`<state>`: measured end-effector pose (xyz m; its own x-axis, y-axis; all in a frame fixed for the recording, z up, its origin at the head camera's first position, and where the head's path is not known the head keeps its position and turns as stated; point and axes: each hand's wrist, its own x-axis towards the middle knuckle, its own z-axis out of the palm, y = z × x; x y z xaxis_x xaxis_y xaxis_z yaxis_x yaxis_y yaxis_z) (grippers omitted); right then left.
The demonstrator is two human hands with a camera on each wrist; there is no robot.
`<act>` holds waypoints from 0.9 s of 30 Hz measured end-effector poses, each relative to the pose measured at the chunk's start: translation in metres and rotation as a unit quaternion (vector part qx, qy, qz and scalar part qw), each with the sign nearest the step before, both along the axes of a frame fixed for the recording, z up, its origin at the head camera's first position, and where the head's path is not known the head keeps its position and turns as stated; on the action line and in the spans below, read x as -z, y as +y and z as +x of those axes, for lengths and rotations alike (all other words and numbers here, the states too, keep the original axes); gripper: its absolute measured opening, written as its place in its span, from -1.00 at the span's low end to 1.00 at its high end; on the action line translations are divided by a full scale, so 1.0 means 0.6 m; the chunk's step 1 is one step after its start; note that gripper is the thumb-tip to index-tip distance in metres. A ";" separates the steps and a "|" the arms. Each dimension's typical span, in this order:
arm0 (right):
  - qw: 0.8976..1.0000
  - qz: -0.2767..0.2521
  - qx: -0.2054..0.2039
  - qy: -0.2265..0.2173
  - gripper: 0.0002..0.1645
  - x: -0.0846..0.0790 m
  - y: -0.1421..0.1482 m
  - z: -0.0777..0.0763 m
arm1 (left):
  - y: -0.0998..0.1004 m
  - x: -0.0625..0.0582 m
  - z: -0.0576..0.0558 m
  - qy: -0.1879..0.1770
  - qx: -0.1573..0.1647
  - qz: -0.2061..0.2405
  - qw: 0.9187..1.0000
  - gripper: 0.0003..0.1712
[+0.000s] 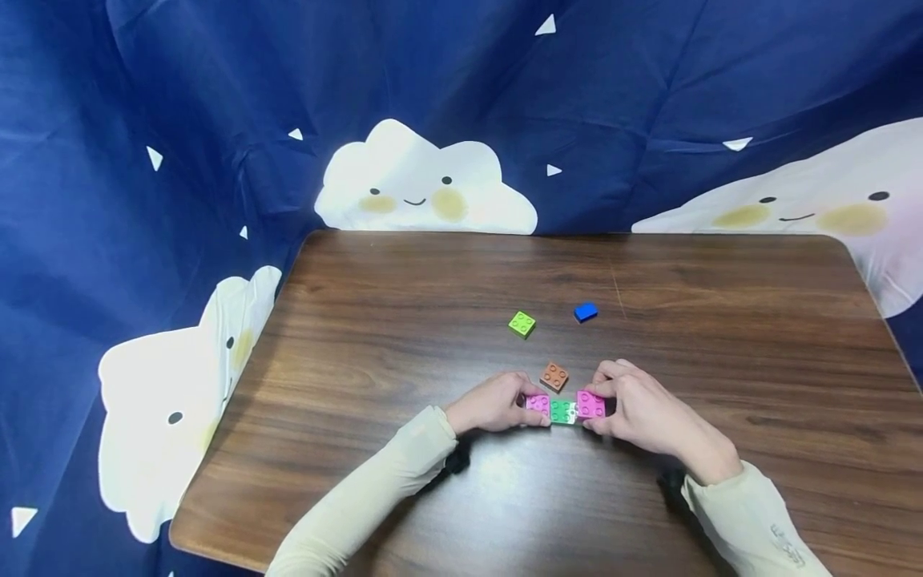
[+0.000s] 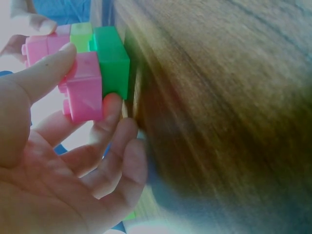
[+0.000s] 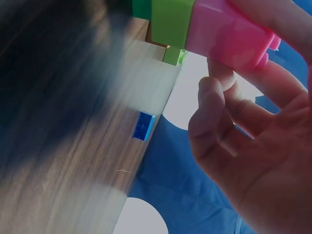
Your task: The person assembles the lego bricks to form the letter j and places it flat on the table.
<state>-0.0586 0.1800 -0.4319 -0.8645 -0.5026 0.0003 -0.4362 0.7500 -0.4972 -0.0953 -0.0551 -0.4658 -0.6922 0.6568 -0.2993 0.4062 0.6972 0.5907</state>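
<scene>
My left hand (image 1: 497,403) pinches a pink brick (image 2: 84,90) between thumb and fingers. That brick sits against a dark green brick (image 2: 111,58), offset to one side. On the other side my right hand (image 1: 638,405) pinches a second pink brick (image 3: 222,34), its studs toward the palm. A lime green brick (image 3: 170,22) lies between this pink brick and the dark green one, touching both. All of them form one joined cluster, low over the table. Whether its underside touches the tabletop I cannot tell.
Just beyond the cluster lies an orange-brown brick (image 1: 554,377). Farther back are a loose lime brick (image 1: 522,324) and a small blue brick (image 1: 586,312). The brown wooden table (image 1: 360,336) ends at a dark blue curtain (image 1: 577,80) with cloud faces.
</scene>
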 end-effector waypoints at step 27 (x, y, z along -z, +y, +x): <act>0.999 0.004 -0.002 -0.044 -0.27 0.004 0.009 -0.009 | -0.004 0.000 -0.002 0.005 0.002 0.000 1.000 -0.48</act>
<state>-0.0639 0.1854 -0.4341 -0.8594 -0.5052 -0.0790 -0.3939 0.7525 -0.5278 -0.0964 -0.0575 -0.4656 -0.6930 0.6591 -0.2922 0.4144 0.6958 0.5866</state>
